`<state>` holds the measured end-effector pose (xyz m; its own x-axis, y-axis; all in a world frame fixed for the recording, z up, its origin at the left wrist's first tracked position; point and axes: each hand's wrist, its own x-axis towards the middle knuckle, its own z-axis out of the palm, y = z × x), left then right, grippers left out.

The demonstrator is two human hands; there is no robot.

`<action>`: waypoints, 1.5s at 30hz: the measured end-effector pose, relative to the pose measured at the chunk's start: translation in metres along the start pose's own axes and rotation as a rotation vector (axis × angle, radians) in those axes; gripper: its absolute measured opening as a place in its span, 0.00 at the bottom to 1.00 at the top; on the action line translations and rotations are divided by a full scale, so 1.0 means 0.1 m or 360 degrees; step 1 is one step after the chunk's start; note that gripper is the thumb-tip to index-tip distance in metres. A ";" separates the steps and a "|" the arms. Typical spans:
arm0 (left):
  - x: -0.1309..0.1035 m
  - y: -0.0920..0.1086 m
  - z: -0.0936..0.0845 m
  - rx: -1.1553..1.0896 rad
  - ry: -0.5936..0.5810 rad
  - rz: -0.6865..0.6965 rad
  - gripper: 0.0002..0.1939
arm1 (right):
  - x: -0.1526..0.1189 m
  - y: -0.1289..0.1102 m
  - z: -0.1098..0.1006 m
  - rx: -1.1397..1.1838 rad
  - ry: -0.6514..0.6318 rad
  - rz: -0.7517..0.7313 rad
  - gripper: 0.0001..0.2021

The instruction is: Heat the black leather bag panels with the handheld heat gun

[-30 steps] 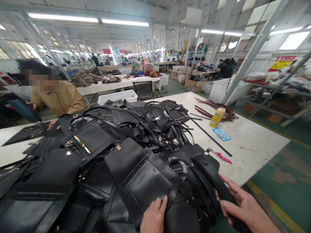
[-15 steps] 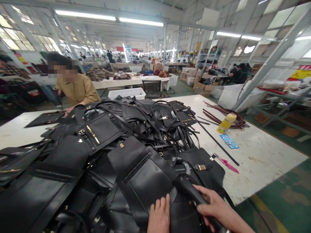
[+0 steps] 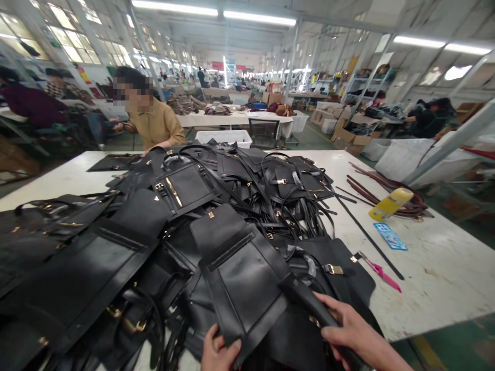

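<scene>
Your left hand (image 3: 217, 354) is pinching the near edge of the black leather panel (image 3: 243, 278) on top of the heap, and your right hand (image 3: 350, 330) is wrapped around a rolled black handle (image 3: 309, 304) just beside it. Looks like the handle's attached to that panel, but it's hard to tell. Watch the loose straps (image 3: 294, 206): lift now and one could snag, dragging neighbouring pieces toward the desk (image 3: 444, 278) edge.
</scene>
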<state>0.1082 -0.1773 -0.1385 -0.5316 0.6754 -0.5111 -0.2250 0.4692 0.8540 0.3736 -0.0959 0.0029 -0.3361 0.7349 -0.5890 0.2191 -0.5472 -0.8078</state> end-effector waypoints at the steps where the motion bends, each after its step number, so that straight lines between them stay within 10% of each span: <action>1: -0.02 -0.01 0.04 -0.0214 -0.0132 -0.0150 0.27 | 0.06 -0.01 0.02 -0.0018 0.0044 -0.0030 0.38; 6: -0.05 -0.07 0.09 -0.0515 -0.0443 -0.0308 0.16 | 0.07 -0.21 0.12 -0.0193 0.0304 -0.0191 0.37; 14: -0.08 -0.08 0.12 -0.0582 -0.0467 -0.0175 0.20 | -0.16 -0.54 0.46 -0.0106 -0.0637 0.0176 0.34; 20: -0.18 0.20 0.12 -0.0561 -0.0419 -0.0118 0.17 | -0.11 -0.48 0.56 -0.0172 -0.0592 0.0188 0.36; 35: -0.18 0.12 0.20 -0.0493 -0.0339 -0.0103 0.31 | -0.21 -0.48 0.49 -0.0087 -0.0572 -0.0011 0.34; 45: -0.38 0.00 0.51 -0.0335 -0.1192 -0.0293 0.23 | 0.11 -0.49 0.76 -0.0023 -0.0480 -0.0143 0.36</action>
<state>0.1699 -0.1738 -0.1236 0.2021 0.8353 -0.5113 -0.4448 0.5434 0.7120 0.2897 -0.0917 0.0377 -0.6109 0.6267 -0.4838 0.1885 -0.4784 -0.8577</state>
